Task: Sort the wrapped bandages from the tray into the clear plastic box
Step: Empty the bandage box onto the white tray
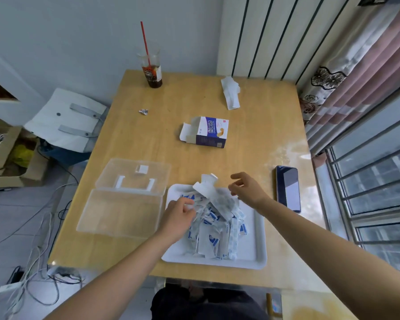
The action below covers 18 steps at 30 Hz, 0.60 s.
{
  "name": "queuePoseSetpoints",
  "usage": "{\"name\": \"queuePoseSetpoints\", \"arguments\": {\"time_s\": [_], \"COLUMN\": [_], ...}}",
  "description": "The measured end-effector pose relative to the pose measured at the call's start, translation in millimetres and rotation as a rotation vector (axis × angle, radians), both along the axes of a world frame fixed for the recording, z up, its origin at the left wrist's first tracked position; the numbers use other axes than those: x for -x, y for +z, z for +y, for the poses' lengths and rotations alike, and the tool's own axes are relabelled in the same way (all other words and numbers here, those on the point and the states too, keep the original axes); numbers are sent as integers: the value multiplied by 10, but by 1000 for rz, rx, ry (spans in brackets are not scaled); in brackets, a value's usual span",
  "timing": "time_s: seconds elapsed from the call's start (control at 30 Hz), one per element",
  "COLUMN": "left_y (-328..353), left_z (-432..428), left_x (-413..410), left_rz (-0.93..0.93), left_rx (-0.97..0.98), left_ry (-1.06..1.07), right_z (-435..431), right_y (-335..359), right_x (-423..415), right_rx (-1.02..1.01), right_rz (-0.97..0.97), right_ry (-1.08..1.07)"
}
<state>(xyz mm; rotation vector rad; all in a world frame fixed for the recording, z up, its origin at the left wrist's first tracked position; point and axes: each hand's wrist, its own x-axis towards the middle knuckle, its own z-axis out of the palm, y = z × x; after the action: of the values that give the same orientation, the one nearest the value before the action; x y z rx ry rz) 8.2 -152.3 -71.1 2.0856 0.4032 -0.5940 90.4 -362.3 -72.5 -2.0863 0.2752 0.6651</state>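
The desk [252,125] is seen to be of pale wood-look board, smooth, with a glossy glare to the right of the tray [260,236]. The tray is of white plastic, smooth and faintly shiny. The wrapped bandages [217,236] heaped in it are cased in thin matt paper, white with blue print. Left of the tray, the clear plastic box [118,213] is shown transparent and slightly cloudy. Right of the tray, a phone [288,188] with a glossy dark face is seen; beyond the tray, a carton [211,132] of printed cardboard.

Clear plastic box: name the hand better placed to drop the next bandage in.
Left: the left hand pinches a bandage beside the clear plastic box; the right hand hovers across the tray.
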Motion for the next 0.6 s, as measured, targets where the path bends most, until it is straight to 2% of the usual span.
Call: {"name": "queuePoseSetpoints", "arguments": {"time_s": [0.07, 0.17, 0.27, 0.33, 0.43, 0.5, 0.6], "left_y": [-82, -174, -199, -185, -142, -129, -124], "left_z": [-23, -67, -44, -13, 16, 4, -26], "left_x": [24, 63, 133, 185, 224, 242, 267], "left_rz": [-89, -126, -133, -137, -152, -200, -199], "left_rx": [-127, -321, -582, -683, -727, -647, -513], "left_ry": [-162, -400, -524, -535, -513, -514, -591], "right_z": [-120, -142, -1, 88, 94, 15, -35], "right_y": [-119, -295, -367, -367, -315, -336, -396], "right_x": [229, 500, 591, 556, 414, 371, 478], "right_rx": [93, 134, 153, 104, 89, 117, 66], "right_rz": [50, 140, 91, 25, -56, -54, 86], "right_ry": [78, 240, 310, 284, 187, 146, 324]}}
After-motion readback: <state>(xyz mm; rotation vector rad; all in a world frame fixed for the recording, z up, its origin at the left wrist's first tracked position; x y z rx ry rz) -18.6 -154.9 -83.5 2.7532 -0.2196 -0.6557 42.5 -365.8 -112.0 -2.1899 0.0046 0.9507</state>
